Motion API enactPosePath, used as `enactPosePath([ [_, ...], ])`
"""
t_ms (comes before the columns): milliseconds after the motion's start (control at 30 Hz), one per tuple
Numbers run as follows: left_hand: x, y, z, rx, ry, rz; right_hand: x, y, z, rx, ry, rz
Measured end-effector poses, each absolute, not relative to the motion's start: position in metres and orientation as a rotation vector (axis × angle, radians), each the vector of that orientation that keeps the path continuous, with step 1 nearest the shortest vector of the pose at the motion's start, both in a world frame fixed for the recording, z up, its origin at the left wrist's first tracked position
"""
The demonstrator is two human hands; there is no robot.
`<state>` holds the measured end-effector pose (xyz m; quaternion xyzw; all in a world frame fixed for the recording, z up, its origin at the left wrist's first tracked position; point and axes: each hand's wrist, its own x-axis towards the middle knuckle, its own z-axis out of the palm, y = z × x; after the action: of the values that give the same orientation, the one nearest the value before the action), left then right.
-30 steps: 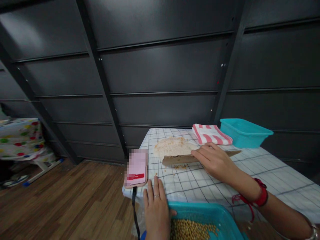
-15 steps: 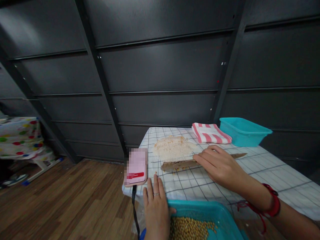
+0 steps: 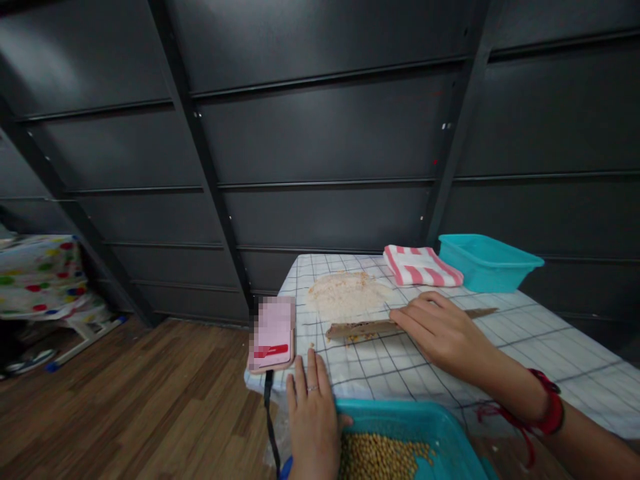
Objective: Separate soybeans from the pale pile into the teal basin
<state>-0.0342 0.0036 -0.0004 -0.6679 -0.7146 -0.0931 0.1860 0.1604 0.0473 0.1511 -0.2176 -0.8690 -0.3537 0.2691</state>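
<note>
My right hand (image 3: pixel 443 333) lies on a long brown flat strip (image 3: pixel 367 328) that rests on the checked tablecloth (image 3: pixel 525 340), fingers closed over its middle. Just beyond the strip is a pale heap of fine grain or powder (image 3: pixel 345 295). My left hand (image 3: pixel 313 420) rests at the table's near edge, fingers stretched flat, thumb against the rim of a teal tray (image 3: pixel 400 413) holding yellow beans (image 3: pixel 380 460). A red band circles my right wrist.
A pink phone (image 3: pixel 273 333) lies at the table's left corner with a dark cord hanging down. A red-and-white striped cloth (image 3: pixel 423 267) and an empty-looking teal tub (image 3: pixel 487 263) sit at the far end. Dark metal wall behind, wooden floor left.
My right hand has drawn the brown strip a little toward me and to the right, away from the pale heap. My left hand has stayed put.
</note>
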Motion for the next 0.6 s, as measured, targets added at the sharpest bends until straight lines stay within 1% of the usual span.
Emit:
enactPosePath([
  [233, -0.035, -0.001, 0.016, -1.931, -2.029, -0.229, 0.162, 0.041, 0.155, -0.585, -2.349, -0.925],
  [467, -0.034, 0.001, 0.012, -1.921, -2.051, -0.251, 0.164, 0.045, 0.152, -0.631, -2.341, -0.971],
  [600, -0.033, -0.001, 0.018, -1.942, -2.057, -0.24, 0.162, 0.042, 0.152, -0.585, -2.341, -0.952],
])
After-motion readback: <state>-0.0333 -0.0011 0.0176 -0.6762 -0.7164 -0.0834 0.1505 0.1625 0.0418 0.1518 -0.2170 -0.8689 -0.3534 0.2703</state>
